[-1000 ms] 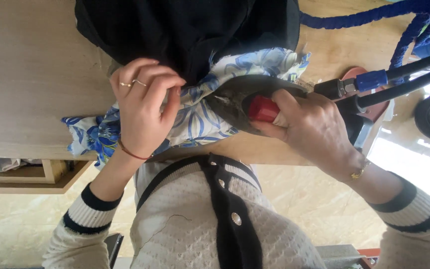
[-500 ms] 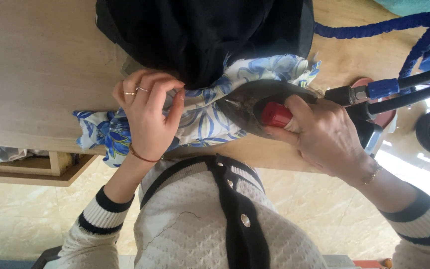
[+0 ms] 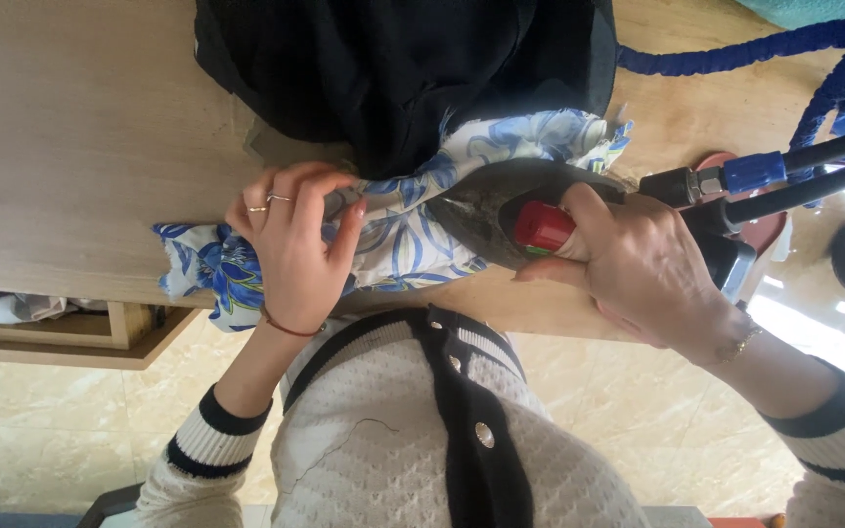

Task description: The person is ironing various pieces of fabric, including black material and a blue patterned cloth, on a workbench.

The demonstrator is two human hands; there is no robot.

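Two hands at work on floral fabric [image 3: 398, 240] lying over wooden table [image 3: 80, 147] edge, partly under black cloth [image 3: 393, 68]. Left hand [image 3: 295, 244] pinches fabric flat, fingers curled tight; it sits slightly lower on cloth than second ago. Right hand [image 3: 638, 264] clasps red handle of iron [image 3: 506, 210], soleplate on fabric; iron edged leftward since earlier, so pressing advances. Blue-wrapped tubing [image 3: 755, 44] far right.

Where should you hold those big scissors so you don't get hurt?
By the red handle, coming from the right, as the right hand does. The dark blades point left into the blue flowered cloth, so the handle end is the safe one. The left hand holds the cloth clear of them.
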